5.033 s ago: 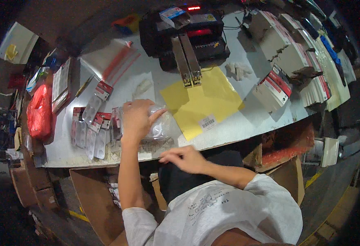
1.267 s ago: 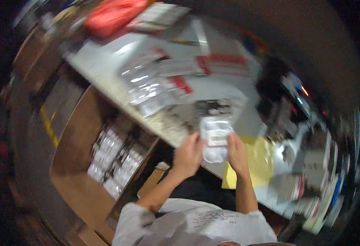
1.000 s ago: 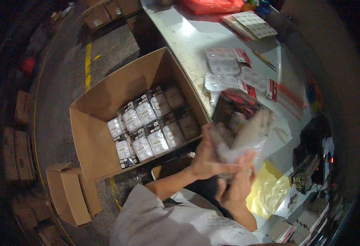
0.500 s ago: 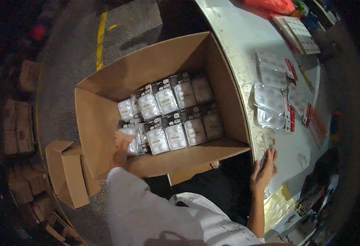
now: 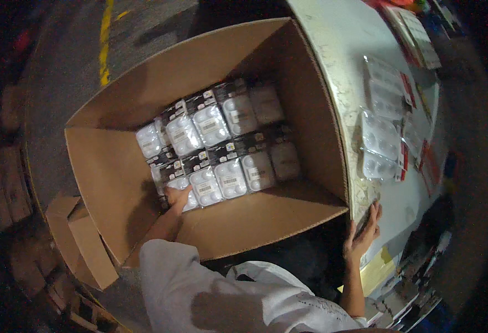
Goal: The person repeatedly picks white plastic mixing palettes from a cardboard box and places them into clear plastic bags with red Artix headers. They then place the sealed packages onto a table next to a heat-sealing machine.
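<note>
A large open cardboard box (image 5: 316, 127) stands before me, with two rows of bagged white palettes with round wells (image 5: 233, 178) under black header cards. Down inside its near left part, my left hand (image 5: 176, 198) has its thumb over the front of the end palette pack (image 5: 180, 185) in the near row. The other fingers are partly hidden behind that pack, and the hand appears closed on it. My right hand (image 5: 364, 232) lies at the table's edge, fingers stretched out, holding nothing.
On the white table (image 5: 341, 66) to the right lie clear plastic trays with red cards (image 5: 381, 141) and a stack of printed sheets (image 5: 413, 33). A smaller open carton (image 5: 85, 244) stands on the floor at left. Yellow paper (image 5: 374, 272) sits near my right forearm.
My left hand has moved right, from the loose packs at the box's left side to the near row's end pack. That pack now stands more in line. The view has shifted; my right hand stays at the table edge.
</note>
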`<move>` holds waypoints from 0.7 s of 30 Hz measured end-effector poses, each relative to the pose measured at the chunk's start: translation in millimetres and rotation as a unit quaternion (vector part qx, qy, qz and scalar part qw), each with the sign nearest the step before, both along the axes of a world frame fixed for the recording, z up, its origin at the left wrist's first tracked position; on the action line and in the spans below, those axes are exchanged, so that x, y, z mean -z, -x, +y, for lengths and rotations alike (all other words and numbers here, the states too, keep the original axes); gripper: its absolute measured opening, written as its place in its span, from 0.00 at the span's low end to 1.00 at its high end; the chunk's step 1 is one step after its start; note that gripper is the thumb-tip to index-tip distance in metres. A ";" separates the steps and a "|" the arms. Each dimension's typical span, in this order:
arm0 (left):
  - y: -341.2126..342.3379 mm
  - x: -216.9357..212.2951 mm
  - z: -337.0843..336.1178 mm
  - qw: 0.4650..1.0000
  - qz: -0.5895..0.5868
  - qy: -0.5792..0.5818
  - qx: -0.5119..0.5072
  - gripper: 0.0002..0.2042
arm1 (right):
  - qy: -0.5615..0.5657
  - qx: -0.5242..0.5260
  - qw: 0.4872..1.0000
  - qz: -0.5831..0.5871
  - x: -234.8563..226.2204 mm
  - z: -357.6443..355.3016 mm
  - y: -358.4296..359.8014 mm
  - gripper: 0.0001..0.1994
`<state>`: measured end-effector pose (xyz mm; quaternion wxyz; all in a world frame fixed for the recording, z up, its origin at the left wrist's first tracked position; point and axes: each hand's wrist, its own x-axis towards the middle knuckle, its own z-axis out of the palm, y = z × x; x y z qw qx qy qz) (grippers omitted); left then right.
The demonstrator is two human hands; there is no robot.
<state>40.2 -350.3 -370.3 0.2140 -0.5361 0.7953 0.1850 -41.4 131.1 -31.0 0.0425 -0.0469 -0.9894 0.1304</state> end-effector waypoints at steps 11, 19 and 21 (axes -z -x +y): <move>108.8 -84.3 -13.0 0.976 0.158 0.097 0.112 0.36 | 0.043 0.006 0.999 -0.017 -14.8 10.9 -7.9 0.34; 259.0 -346.7 291.5 0.493 0.531 -0.101 0.682 0.42 | 0.197 0.046 0.978 0.052 -9.3 18.2 -13.1 0.37; 266.4 -378.0 372.3 0.406 0.465 -0.052 0.785 0.41 | 0.228 0.070 0.969 0.063 -8.3 20.6 -14.0 0.37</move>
